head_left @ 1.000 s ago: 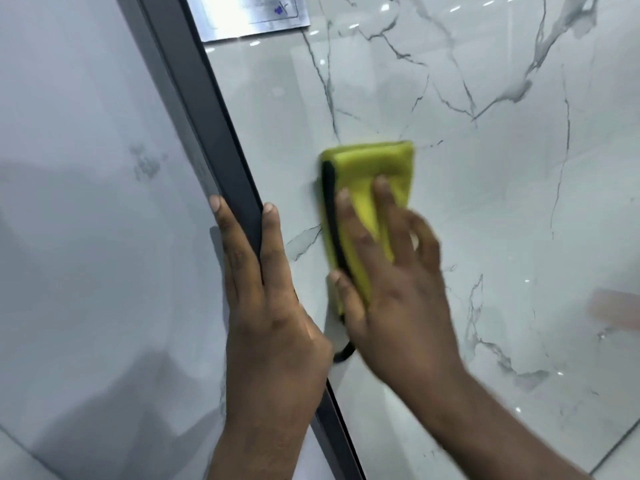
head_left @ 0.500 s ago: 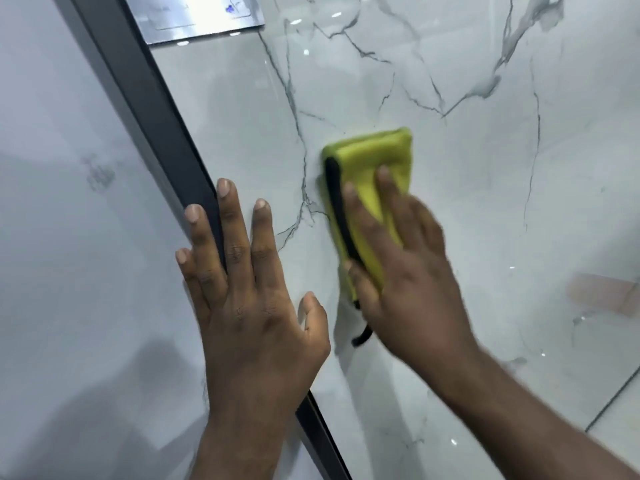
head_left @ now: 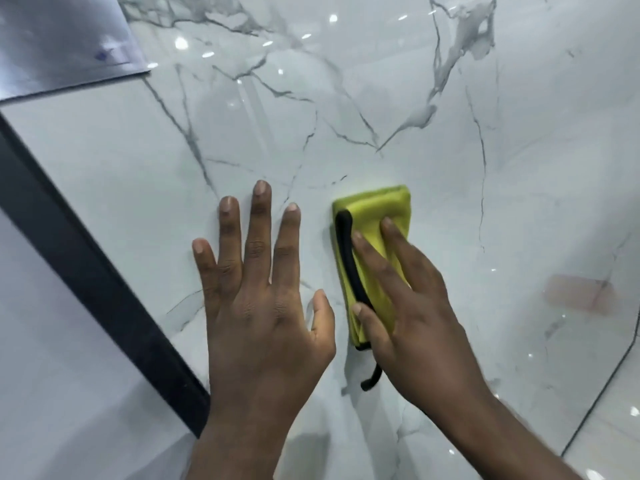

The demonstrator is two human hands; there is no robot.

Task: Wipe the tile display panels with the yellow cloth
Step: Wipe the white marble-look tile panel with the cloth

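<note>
A glossy white marble tile panel (head_left: 433, 161) with grey veins fills most of the view. On it lies the folded yellow cloth (head_left: 375, 216) with a black edge and loop. My right hand (head_left: 412, 303) presses the cloth flat against the panel with straight fingers, the thumb at the cloth's lower left edge. To the left of the cloth, my left hand (head_left: 259, 299) rests flat on the same panel with its fingers spread, holding nothing.
A black frame strip (head_left: 86, 271) runs diagonally at the left, with another pale panel (head_left: 52, 393) beyond it. A silver label plate (head_left: 62, 39) sits at the panel's upper left corner. A dark joint line (head_left: 602, 382) crosses the lower right.
My left hand has left the black frame and now lies flat on the marble panel. The cloth and my right hand have slid rightward across the panel, away from the frame.
</note>
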